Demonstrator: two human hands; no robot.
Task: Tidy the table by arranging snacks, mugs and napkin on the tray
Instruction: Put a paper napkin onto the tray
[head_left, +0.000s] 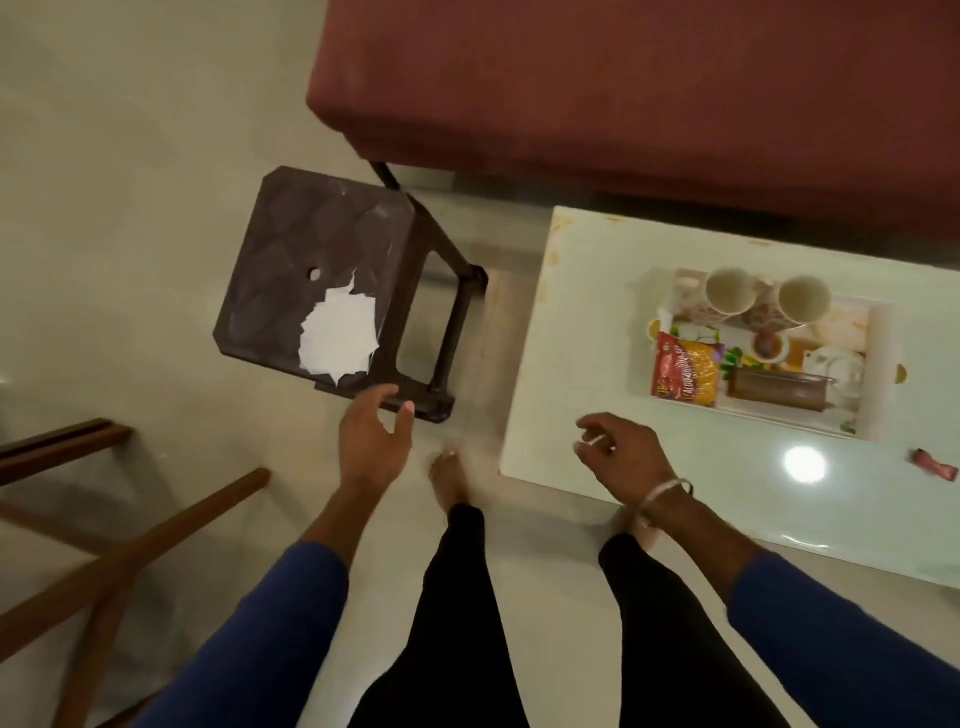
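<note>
A white floral tray (878, 364) sits on the pale glass table (675, 467) at the right. Two white mugs (730, 291) (804, 299) stand upright at the tray's far side. A red and yellow snack packet (684, 371) lies at its left end, with a brown box (779, 391) beside it. A small pink wrapper (935, 464) lies on the table right of the tray. My left hand (374, 441) hovers open over the floor, near the corner of a brown stool. My right hand (621, 452) hangs above the table's near left corner, fingers loosely curled, holding nothing that I can make out.
The brown plastic stool (332, 280) with a white torn patch stands on the floor left of the table. A maroon sofa (649, 88) runs along the far side. Wooden chair legs (130, 551) cross at lower left. My legs and bare feet (449, 480) are below.
</note>
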